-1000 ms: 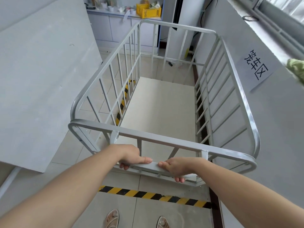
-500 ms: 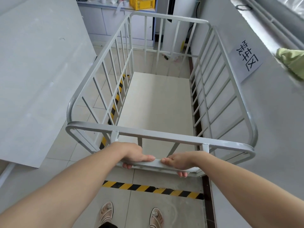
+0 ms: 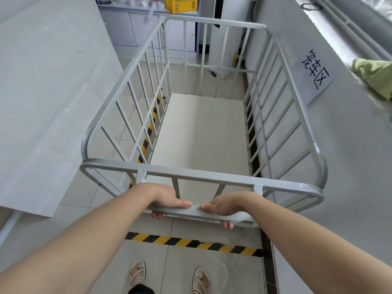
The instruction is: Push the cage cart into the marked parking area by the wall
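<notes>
Both hands' grip (image 3: 196, 205) hides cage cart (image 3: 203, 132) handle.

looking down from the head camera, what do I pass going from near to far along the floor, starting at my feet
Sandalled feet → striped floor tape → left hand and right hand gripping the cart handle → cart deck → cart's far end rail → yellow crate on the counter.

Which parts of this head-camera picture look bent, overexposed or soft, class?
Head view: wide-angle distortion bows the cage cart's straight rails and tilts the wall; daylight blows out the window at top right; the green cloth near that edge is soft; left hand and right hand stay sharp, with even light and faint shadows.
</notes>
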{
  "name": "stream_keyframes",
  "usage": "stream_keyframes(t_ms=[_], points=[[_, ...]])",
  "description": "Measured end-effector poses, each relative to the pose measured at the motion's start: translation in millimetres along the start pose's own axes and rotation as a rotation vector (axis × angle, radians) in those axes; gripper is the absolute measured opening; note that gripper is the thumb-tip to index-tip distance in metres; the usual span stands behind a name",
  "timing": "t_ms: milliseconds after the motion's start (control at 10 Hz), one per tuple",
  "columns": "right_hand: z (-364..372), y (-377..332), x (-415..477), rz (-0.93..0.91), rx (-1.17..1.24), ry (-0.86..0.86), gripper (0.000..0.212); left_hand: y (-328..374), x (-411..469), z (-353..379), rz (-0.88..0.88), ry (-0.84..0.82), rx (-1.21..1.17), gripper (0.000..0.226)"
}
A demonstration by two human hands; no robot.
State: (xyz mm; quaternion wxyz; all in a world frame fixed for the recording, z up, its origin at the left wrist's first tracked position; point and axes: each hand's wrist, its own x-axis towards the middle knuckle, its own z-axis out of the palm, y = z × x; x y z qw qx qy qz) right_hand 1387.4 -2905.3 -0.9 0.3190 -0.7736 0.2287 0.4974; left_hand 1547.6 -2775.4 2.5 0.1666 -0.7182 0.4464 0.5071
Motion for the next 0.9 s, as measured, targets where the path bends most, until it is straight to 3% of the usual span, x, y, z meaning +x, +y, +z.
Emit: stream_keyframes(t_ms=[300,600,900], points=[[1.9,3.3,-1.5,-0.043,0.065,0.01,0.074,0.5,0.8,11.5,-0.056,0.107,-0.001,0.084],[3.5,11.2,-6.0,-0.091,0.13,0.054,0.061,0.8,1.7,13.0,-0.052,0.103,-0.011,0.091],[-8.6,9.0,-20.7,-0.084,0.15,0.195,0.052,7.2,-6.9,-1.2,0.017,0.249,0.123,0.066]])
